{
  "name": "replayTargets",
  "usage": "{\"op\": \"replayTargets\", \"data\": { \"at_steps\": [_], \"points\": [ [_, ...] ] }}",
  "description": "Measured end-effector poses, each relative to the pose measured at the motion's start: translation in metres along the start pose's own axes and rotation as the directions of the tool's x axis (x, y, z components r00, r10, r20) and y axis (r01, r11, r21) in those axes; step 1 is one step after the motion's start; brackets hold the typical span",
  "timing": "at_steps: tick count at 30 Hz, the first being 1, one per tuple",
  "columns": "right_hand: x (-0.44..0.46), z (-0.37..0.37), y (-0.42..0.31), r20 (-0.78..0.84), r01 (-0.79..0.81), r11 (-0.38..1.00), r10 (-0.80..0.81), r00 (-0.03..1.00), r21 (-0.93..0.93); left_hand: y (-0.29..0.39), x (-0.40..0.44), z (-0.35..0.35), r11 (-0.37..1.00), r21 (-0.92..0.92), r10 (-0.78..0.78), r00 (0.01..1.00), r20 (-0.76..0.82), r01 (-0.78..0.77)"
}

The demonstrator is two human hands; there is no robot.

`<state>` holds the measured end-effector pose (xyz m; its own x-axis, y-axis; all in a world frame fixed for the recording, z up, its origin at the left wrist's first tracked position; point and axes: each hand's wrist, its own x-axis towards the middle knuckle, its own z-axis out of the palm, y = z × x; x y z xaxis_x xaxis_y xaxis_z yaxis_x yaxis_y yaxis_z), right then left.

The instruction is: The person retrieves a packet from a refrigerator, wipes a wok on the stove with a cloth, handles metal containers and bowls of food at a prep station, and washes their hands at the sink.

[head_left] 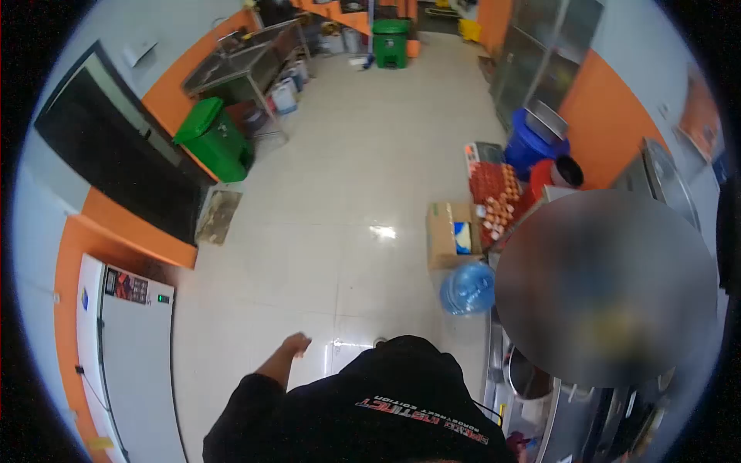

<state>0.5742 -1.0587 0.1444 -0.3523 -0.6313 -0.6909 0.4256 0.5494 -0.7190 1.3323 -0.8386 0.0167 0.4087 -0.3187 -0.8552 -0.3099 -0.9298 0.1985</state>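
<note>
My left hand (pixel 296 344) hangs out to the left of my body, above the bare tiled floor. Its fingers look curled in, and nothing shows in them. It touches no object; the white freezer (pixel 139 339) stands well off to its left. My right hand is not in view. The black shirt (pixel 363 409) on my body fills the bottom middle and covers what lies beneath. To my right, a large blue water bottle (pixel 468 288) lies on the floor beside an open cardboard box (pixel 444 235).
Trays of eggs (pixel 494 193), a blue barrel (pixel 532 150) and a counter with a blurred-out round area (pixel 606 289) line the right. On the left are a green bin (pixel 216 143), a doormat (pixel 219 217) and a metal sink table (pixel 247 62). Another green bin (pixel 390 45) stands ahead.
</note>
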Motion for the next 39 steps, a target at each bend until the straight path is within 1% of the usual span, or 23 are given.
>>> {"op": "replayTargets", "data": {
  "at_steps": [2,3,4,5,8,12,15,16,17,18,19,20,21,23,24,25,26,27,29,32,35,37,39],
  "points": [
    [0.013,0.059,0.025,0.014,-0.078,0.993,0.079,0.997,-0.087,0.046,0.025,-0.045,0.975,0.162,0.180,0.964,-0.194,-0.149],
    [0.020,0.089,0.035,0.029,-0.106,0.986,0.110,0.993,-0.126,0.088,0.038,-0.075,0.970,0.159,0.204,0.969,-0.136,-0.182],
    [0.027,0.119,0.047,0.047,-0.132,0.978,0.141,0.989,-0.160,0.107,0.076,-0.096,0.775,0.369,0.604,0.773,-0.194,-0.513],
    [0.035,0.161,0.058,0.065,-0.156,0.966,0.172,0.983,-0.204,0.202,0.049,-0.160,0.771,0.300,0.627,0.753,-0.199,-0.562],
    [0.064,0.247,0.088,0.092,-0.210,0.937,0.244,0.965,-0.278,0.309,0.038,-0.228,0.660,0.039,0.726,0.622,-0.294,-0.751],
    [0.112,0.372,0.111,0.133,-0.243,0.902,0.306,0.943,-0.356,0.325,0.085,-0.331,0.574,0.086,0.782,0.514,-0.352,-0.815],
    [0.165,0.495,0.107,0.246,-0.208,0.896,0.321,0.915,-0.393,0.238,0.152,-0.387,0.766,0.183,0.589,0.560,-0.582,-0.616],
    [0.193,0.542,0.102,0.348,-0.180,0.915,0.311,0.884,-0.361,0.194,0.153,-0.407,0.754,0.376,0.641,0.475,-0.603,-0.539],
    [0.224,0.594,0.097,0.505,-0.169,0.943,0.298,0.810,-0.286,0.150,0.150,-0.417,0.899,0.305,0.436,0.718,-0.542,-0.316],
    [0.221,0.664,0.083,0.614,-0.291,0.939,0.342,0.712,-0.185,0.056,0.208,-0.397,0.841,0.504,0.483,0.691,-0.539,-0.195],
    [0.216,0.748,0.067,0.715,-0.420,0.902,0.360,0.599,-0.102,0.003,0.207,-0.393,0.963,0.267,0.118,0.851,-0.511,0.027],
    [0.210,0.816,0.069,0.746,-0.075,0.994,0.107,0.657,-0.077,-0.040,0.183,-0.387,0.916,0.377,0.035,0.910,-0.412,0.136],
    [0.201,0.885,0.071,0.770,0.282,0.959,-0.156,0.619,-0.032,-0.077,0.172,-0.365,0.929,0.043,-0.276,0.766,-0.581,0.368],
    [0.148,1.034,0.040,0.532,-0.098,0.995,0.092,0.842,-0.018,-0.124,0.131,-0.334,0.755,-0.335,-0.653,0.599,-0.463,0.564],
    [0.134,1.100,0.037,0.592,-0.146,0.989,0.122,0.796,-0.006,-0.130,0.113,-0.323,0.714,-0.247,-0.693,0.611,-0.382,0.655],
    [0.130,1.155,0.038,0.651,-0.199,0.980,0.151,0.744,0.001,-0.125,0.085,-0.306,0.816,-0.091,-0.545,0.706,-0.453,0.571],
    [0.128,1.204,0.038,0.660,-0.189,0.982,0.152,0.736,-0.015,-0.132,0.097,-0.287,0.746,-0.226,-0.663,0.730,-0.163,0.627],
    [0.132,1.256,0.041,0.718,-0.182,0.983,0.109,0.688,0.025,-0.112,0.096,-0.295,0.819,-0.419,-0.549,0.749,-0.371,0.392],
    [0.107,1.333,0.057,0.777,-0.231,0.964,0.044,0.628,0.132,-0.100,0.127,-0.295,0.761,-0.490,-0.547,0.826,-0.134,0.424],
    [0.048,1.409,0.080,0.671,-0.227,0.945,0.011,0.742,0.236,-0.079,0.230,-0.382,0.827,-0.487,-0.366,0.927,-0.086,0.281],
    [0.093,1.470,0.099,0.623,-0.353,0.864,0.060,0.780,0.358,-0.059,0.368,-0.537,0.951,-0.309,-0.105,0.962,-0.251,0.023],
    [0.060,1.493,0.113,0.605,-0.267,0.888,-0.017,0.796,0.376,-0.045,0.473,-0.662,0.980,-0.126,0.060,0.840,-0.539,-0.151],
    [0.055,1.516,0.124,0.585,0.481,0.858,-0.487,0.649,0.182,0.008,0.465,-0.843,0.906,-0.348,-0.061,0.738,-0.672,-0.242]
  ]
}}
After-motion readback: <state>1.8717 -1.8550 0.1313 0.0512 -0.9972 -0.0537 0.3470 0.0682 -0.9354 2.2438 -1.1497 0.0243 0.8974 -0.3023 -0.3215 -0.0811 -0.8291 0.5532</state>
